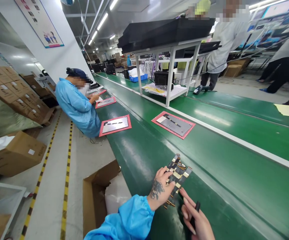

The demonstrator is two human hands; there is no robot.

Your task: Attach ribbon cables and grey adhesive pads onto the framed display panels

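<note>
My left hand [161, 190], tattooed and in a blue sleeve, is closed on a fanned bunch of black flat strips with gold ends [177, 173], held just above the green conveyor belt [209, 186]. My right hand [195, 218] is at the bottom edge, its fingers pinched on a small black strip [196, 207] next to the bunch. A red-bordered tray with a grey plate [173, 124] lies on the belt ahead of my hands. Another like it [115, 125] lies further left.
A co-worker in a blue coat [78, 105] sits at the belt's left side with more red trays [105, 102]. An open cardboard box [101, 196] stands on the floor at my left. A white rack with black equipment [170, 66] straddles the belt. People stand at the far right.
</note>
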